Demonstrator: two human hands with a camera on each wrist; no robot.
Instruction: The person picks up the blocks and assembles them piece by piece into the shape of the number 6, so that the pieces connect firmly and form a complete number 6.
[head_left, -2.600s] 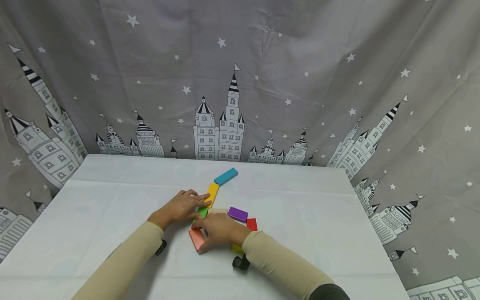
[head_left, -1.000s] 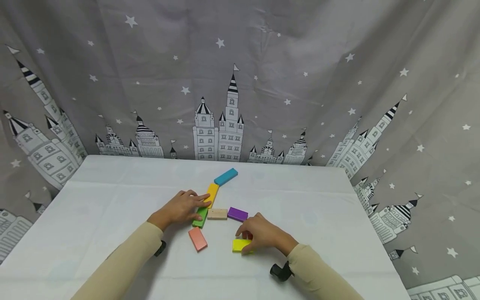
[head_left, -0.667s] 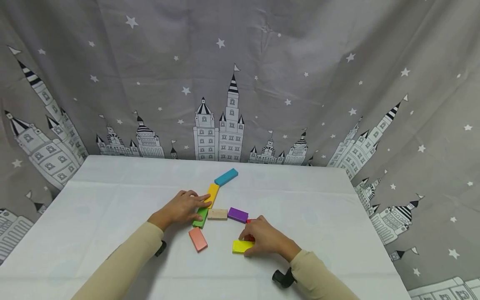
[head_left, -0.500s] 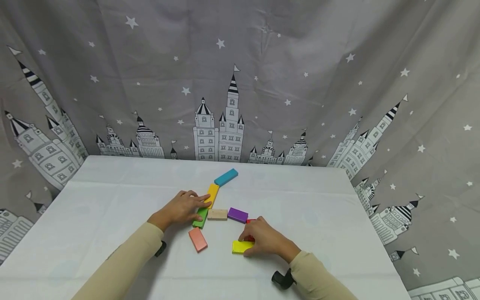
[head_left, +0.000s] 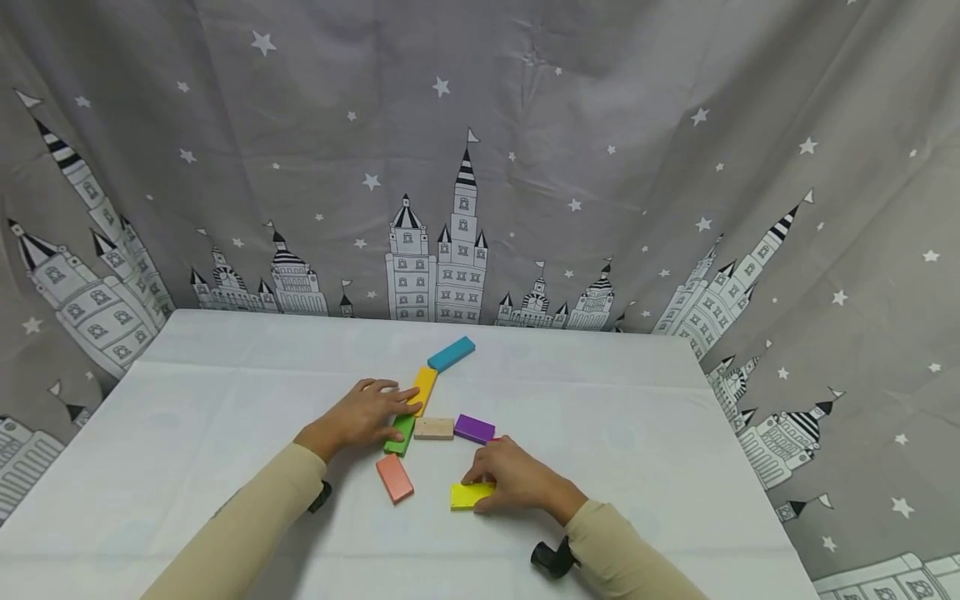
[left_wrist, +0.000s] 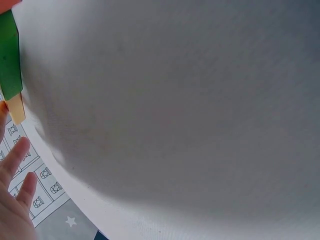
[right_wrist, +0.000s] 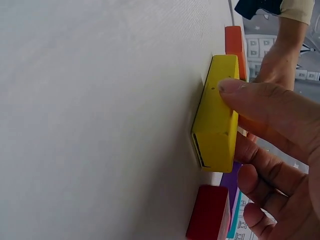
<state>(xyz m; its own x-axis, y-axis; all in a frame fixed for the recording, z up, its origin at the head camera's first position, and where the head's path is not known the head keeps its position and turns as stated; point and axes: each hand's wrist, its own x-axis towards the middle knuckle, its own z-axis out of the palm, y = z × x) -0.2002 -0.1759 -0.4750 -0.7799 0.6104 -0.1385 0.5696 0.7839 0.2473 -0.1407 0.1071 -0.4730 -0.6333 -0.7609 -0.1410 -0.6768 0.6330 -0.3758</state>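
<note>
Near the front of the group, my right hand (head_left: 521,479) pinches a yellow block (right_wrist: 216,115) between thumb and fingers; the block sits low at the white tabletop. A red block (right_wrist: 207,212) lies close by, mostly covered by that hand in the head view. My left hand (head_left: 365,414) rests with extended fingers on an orange-yellow block (head_left: 425,390) and a green block (head_left: 401,433). Beside the green one lies a plain wooden block (head_left: 434,428), then a purple block (head_left: 474,428). A salmon block (head_left: 395,478) lies below the green one.
A blue block (head_left: 452,354) touches the far end of the orange-yellow one. White cloth covers the table (head_left: 637,433). Behind its far edge hangs a grey curtain (head_left: 570,108) printed with castles and stars.
My right hand has moved from the salmon block to the yellow block and, lately, slid it a little left. The left hand has stayed in place on the blocks.
</note>
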